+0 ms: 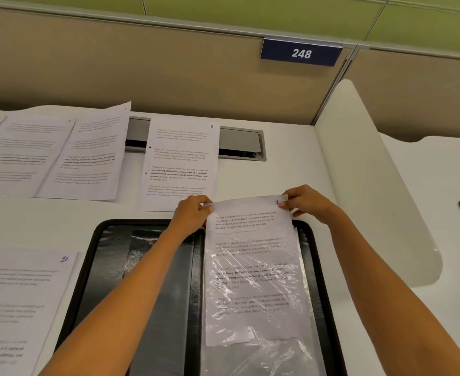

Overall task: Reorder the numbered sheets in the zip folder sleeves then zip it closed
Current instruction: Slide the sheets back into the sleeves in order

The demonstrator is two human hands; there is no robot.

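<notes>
A black zip folder [109, 256] lies open on the white desk in front of me. On its right half sits a stack of clear plastic sleeves [266, 356]. The sheet marked 1 [247, 215] is most of the way inside the top sleeve, with its top strip sticking out beyond the sleeve's mouth. My left hand [192, 213] pinches the sheet's top left corner. My right hand [308, 200] pinches its top right corner. The sheet marked 2 [181, 161] lies flat just beyond the folder. The sheet marked 10 [19, 299] lies left of the folder.
Several more printed sheets [49, 156], one marked 3, overlap at the back left. A grey cable hatch [241, 145] is set into the desk behind sheet 2. A partition wall [169, 66] with a "248" sign [301, 52] closes the back. A white divider [364, 169] stands at the right.
</notes>
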